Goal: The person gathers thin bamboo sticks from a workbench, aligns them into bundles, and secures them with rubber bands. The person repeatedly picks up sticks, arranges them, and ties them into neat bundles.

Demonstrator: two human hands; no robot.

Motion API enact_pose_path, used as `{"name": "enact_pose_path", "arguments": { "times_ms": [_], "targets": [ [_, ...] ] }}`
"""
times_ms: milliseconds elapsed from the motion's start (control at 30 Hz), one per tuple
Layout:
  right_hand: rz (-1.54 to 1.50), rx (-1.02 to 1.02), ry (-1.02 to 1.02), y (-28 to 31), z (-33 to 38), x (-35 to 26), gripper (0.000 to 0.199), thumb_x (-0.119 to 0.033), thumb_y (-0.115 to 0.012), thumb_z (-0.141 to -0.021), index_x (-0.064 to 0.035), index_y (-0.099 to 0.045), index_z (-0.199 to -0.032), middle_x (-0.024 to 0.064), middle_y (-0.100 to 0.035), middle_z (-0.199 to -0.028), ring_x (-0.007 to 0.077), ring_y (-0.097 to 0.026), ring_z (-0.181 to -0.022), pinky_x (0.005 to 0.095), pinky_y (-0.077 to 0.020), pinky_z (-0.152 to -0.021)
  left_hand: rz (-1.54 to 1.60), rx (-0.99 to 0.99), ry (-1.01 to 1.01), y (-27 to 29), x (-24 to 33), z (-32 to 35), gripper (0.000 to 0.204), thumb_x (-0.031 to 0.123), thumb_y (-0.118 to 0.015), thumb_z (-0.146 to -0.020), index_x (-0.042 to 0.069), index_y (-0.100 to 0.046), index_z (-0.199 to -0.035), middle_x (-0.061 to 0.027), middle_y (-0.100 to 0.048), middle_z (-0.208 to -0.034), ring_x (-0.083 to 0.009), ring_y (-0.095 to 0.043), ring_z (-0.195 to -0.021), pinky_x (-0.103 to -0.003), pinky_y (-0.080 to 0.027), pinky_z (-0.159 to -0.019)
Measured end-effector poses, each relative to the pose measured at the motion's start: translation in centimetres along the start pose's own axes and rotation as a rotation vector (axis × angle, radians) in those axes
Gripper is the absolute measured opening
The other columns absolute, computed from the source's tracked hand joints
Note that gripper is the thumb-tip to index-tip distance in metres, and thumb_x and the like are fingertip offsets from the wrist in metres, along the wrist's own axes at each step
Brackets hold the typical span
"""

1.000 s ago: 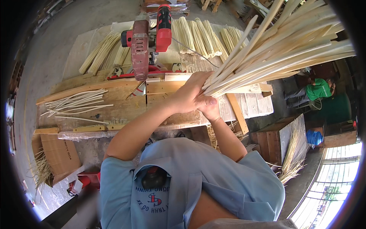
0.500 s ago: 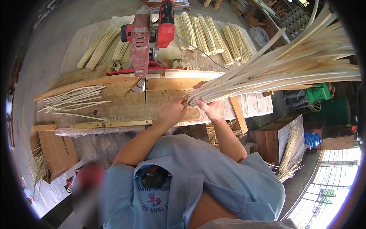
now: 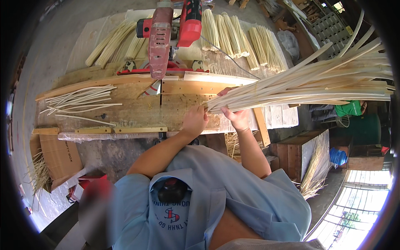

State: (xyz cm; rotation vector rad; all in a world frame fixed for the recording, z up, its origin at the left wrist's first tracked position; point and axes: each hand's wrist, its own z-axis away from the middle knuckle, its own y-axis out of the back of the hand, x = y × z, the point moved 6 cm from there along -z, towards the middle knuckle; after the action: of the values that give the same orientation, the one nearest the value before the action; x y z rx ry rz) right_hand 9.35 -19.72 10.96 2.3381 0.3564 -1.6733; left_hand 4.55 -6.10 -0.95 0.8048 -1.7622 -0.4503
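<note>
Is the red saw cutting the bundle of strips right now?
No. The red saw sits apart from the bundle of strips, held in both hands.

A woodworking or cane-splitting workshop: a red mitre saw (image 3: 171, 31) stands on a rough plank bench (image 3: 137, 110), cut pale strips (image 3: 79, 100) lie left, bundled sticks (image 3: 241, 37) are stacked far behind (wooden crates (image 3: 300, 152) sit right).

bare bench (image 3: 137, 112) left of hands, red saw (image 3: 160, 39) blocking behind, loose strips (image 3: 79, 100) far left
</note>
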Motion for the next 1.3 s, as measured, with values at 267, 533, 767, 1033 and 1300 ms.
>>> {"name": "enact_pose_path", "arguments": {
  "times_ms": [267, 533, 767, 1033, 1300],
  "targets": [
    [0.026, -0.013, -0.009, 0.9, 0.4, 1.0, 0.052, -0.011, -0.081, -0.072, -0.0016, -0.057, -0.116, 0.0109, -0.064, -0.111, 0.0217, -0.062, -0.105, 0.0385, -0.0503, -0.094, 0.037, 0.061, -0.015, -0.3, 0.3, 0.1, 0.02, 0.006, -0.069, -0.076, 0.004, -0.056, -0.09, -0.0151, -0.06, -0.088, -0.0358, -0.064, -0.082, -0.045, -0.055, -0.071],
    [0.013, -0.078, 0.023, 0.2, 0.0, 0.6, 0.05, -0.011, -0.083, -0.071, -0.0029, -0.058, -0.114, 0.0087, -0.064, -0.109, 0.0191, -0.062, -0.101, 0.0354, -0.0508, -0.09, 0.161, 0.099, -0.047, 0.8, -0.1, -0.6, 0.023, 0.002, -0.07, -0.078, 0.004, -0.058, -0.097, -0.0166, -0.06, -0.091, -0.038, -0.063, -0.086, -0.047, -0.053, -0.076],
    [0.076, -0.172, 0.018, 0.0, 0.0, 0.8, 0.052, -0.009, -0.08, -0.074, -0.0021, -0.057, -0.12, 0.0089, -0.065, -0.115, 0.0198, -0.062, -0.104, 0.0358, -0.0509, -0.093, 0.374, -0.213, -0.027, 0.9, -1.8, -1.8, 0.036, 0.007, -0.076, -0.084, 0.003, -0.062, -0.117, -0.014, -0.065, -0.102, -0.0307, -0.066, -0.093, -0.04, -0.055, -0.078],
    [0.069, -0.255, -0.045, 0.4, -0.4, -0.2, 0.063, -0.01, -0.079, -0.076, -0.0008, -0.052, -0.133, 0.0116, -0.061, -0.129, 0.0236, -0.062, -0.114, 0.0386, -0.0497, -0.1, 0.586, -0.395, -0.092, 2.9, -0.2, -4.2, 0.062, 0.012, -0.078, -0.085, 0.007, -0.054, -0.143, -0.0144, -0.064, -0.127, -0.0242, -0.065, -0.107, -0.037, -0.055, -0.087],
    [0.123, 0.121, 0.009, 0.3, 2.5, 1.4, 0.083, -0.019, -0.087, -0.078, 0.003, -0.041, -0.144, 0.0146, -0.056, -0.136, 0.0242, -0.057, -0.124, 0.0404, -0.0462, -0.107, 0.737, -0.469, 0.015, 0.8, -0.2, -5.1, 0.058, 0.016, -0.084, -0.079, 0.008, -0.063, -0.132, -0.0107, -0.064, -0.124, -0.0258, -0.063, -0.108, -0.036, -0.052, -0.087]
  ]
}}
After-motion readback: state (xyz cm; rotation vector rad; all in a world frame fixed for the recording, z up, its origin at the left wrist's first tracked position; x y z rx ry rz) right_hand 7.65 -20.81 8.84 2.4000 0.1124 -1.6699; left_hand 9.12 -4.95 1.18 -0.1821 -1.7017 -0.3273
